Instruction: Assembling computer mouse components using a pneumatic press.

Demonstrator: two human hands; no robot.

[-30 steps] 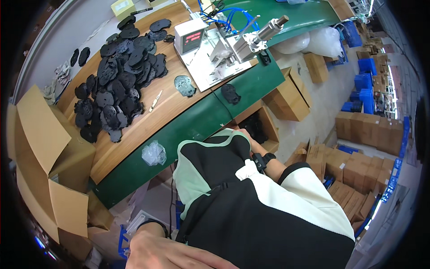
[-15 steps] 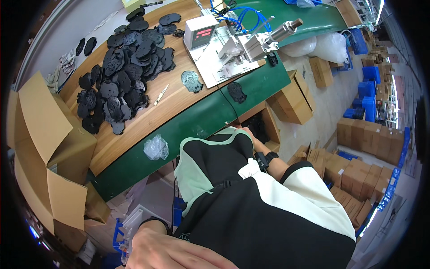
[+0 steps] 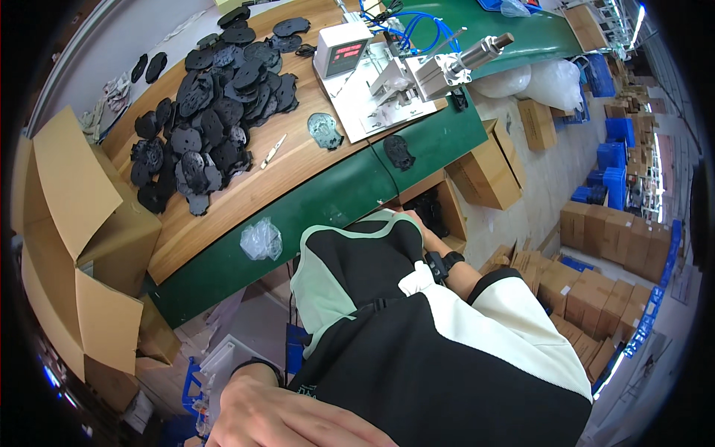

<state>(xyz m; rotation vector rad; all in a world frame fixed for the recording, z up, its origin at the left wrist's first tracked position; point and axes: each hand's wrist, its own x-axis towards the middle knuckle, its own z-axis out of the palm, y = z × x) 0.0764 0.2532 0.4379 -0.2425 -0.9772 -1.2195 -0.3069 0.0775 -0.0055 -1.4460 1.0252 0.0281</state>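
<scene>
My left hand (image 3: pixel 287 417) lies against my black top at the lower edge, its visible fingers stretched out and holding nothing. My right hand (image 3: pixel 411 216) is at the green table edge, mostly hidden by my clothing, so its fingers cannot be made out. Near it is an open carton (image 3: pixel 453 216) with dark parts inside. One black flat part (image 3: pixel 399 152) lies on the green mat beyond that hand. A pale grey, shiny part (image 3: pixel 324 130) of similar outline lies on the wooden board, beside a white fixture with a metal cylinder (image 3: pixel 477 56).
A large heap of black flat parts (image 3: pixel 212 112) covers the board's left side. A slim light-coloured tool (image 3: pixel 273 151) lies before it. A box with a red display (image 3: pixel 342 51) stands on the fixture. There are a crumpled clear bag (image 3: pixel 261 239) and a big open carton (image 3: pixel 74 201).
The view has shifted slightly, so the table things appear a little lower and to the right. Both hands keep their places, and nothing has visibly been picked up or put down.
</scene>
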